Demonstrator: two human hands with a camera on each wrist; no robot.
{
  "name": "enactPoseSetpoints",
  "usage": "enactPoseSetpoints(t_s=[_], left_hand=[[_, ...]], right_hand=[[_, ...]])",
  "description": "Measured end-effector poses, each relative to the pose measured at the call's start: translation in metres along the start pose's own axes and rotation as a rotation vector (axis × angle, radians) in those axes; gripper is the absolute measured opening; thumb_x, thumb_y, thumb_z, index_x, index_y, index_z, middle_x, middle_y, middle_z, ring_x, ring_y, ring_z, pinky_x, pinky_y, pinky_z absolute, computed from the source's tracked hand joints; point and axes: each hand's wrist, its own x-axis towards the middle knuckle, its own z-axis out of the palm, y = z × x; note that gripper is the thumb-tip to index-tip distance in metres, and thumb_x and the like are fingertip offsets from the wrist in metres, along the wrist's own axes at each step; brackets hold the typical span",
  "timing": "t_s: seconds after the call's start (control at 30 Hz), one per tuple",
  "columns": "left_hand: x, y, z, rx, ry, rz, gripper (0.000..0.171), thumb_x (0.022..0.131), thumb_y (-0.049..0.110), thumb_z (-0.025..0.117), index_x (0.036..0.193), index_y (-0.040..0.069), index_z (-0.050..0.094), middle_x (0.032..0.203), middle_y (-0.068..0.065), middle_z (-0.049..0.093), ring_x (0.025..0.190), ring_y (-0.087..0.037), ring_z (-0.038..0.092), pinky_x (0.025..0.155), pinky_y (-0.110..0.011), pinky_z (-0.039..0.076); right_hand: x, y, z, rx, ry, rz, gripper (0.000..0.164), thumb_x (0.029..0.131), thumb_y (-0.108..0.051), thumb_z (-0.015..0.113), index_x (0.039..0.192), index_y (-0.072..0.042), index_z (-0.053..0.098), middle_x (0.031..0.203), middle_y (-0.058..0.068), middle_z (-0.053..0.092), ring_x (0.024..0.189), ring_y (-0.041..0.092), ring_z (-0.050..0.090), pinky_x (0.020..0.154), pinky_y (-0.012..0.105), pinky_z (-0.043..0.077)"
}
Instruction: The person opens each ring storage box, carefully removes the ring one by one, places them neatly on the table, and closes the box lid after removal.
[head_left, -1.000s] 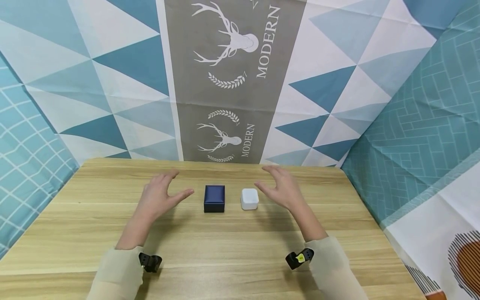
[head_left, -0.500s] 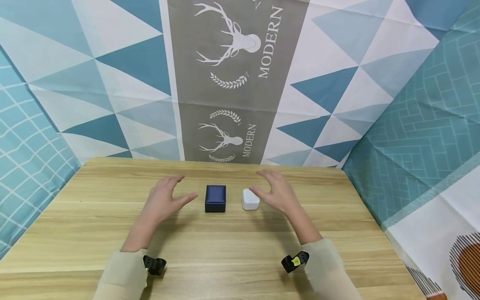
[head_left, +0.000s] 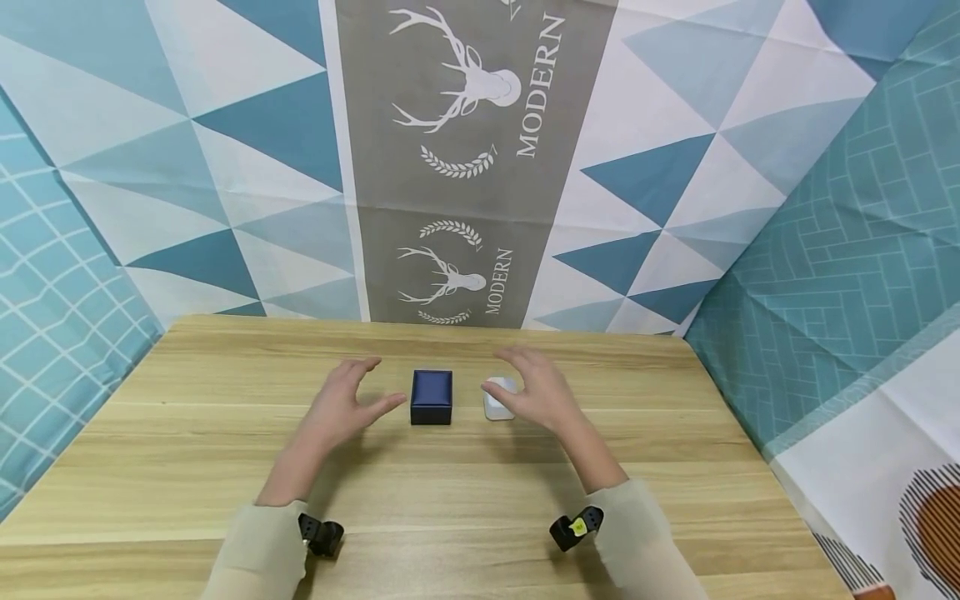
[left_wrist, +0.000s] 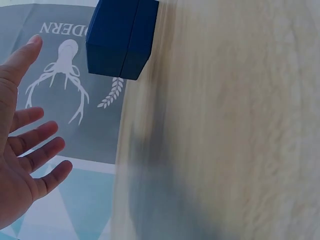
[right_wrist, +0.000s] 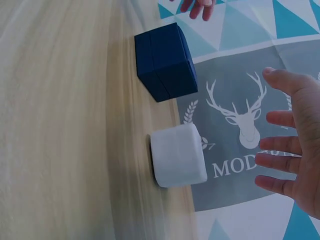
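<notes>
My left hand [head_left: 341, 407] is released, spread near the blue box [head_left: 431, 397]. My right hand [head_left: 538, 390], likewise released, hovers by the white box [right_wrist: 178, 156].

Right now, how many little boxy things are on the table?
2: the blue box by the left hand, and the white cube, partly behind the right hand in the head view. I see no others.
</notes>
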Motion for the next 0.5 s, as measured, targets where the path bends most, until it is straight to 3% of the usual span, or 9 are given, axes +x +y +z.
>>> enactPoseSetpoints(t_s=[0.5], left_hand=[[0.001,0.003,0.015,-0.065,-0.025,-0.001,0.083,0.078,0.054,0.068,0.136,0.000,0.044,0.134,-0.021,0.049,0.118,-0.038,0.048,0.099,-0.053,0.042]], right_hand=[[0.003,-0.012,0.020,0.038,-0.030,-0.035,0.056,0.084,-0.048,0.062,0.128,-0.013,0.058,0.134,0.007,0.055,0.126,0.029,0.049,0.105,0.047,0.040]])
